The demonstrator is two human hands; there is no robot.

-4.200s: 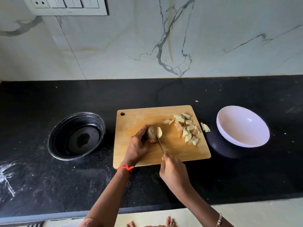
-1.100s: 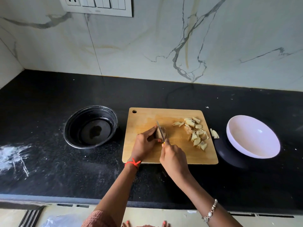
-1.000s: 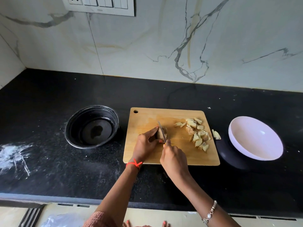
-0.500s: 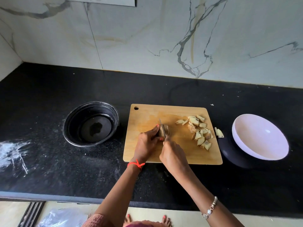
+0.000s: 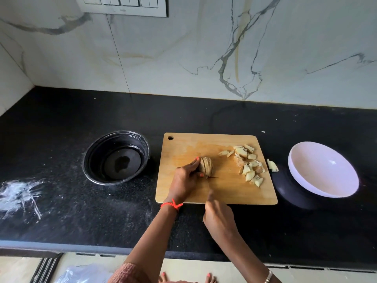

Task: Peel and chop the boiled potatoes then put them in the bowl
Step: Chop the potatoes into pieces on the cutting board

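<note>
A sliced potato piece (image 5: 206,164) lies on the wooden cutting board (image 5: 224,190), with parallel cuts showing across it. My left hand (image 5: 184,181) pinches it from the left. My right hand (image 5: 219,217) grips a small knife (image 5: 208,179); its thin blade lies near the board just below the potato. A heap of chopped potato chunks (image 5: 247,164) covers the board's right side, and one chunk (image 5: 272,165) rests on the counter off the board's right edge. The white bowl (image 5: 323,170) stands tilted to the right, with nothing inside.
A black round pot (image 5: 116,157) stands left of the board with a little liquid at its bottom. White powder smears (image 5: 19,193) mark the black counter at far left. A marble wall with a switch panel (image 5: 122,6) rises behind.
The knife was standing in the potato; now my right hand has pulled back toward me, and the blade lies below the potato. The camera view shifted slightly.
</note>
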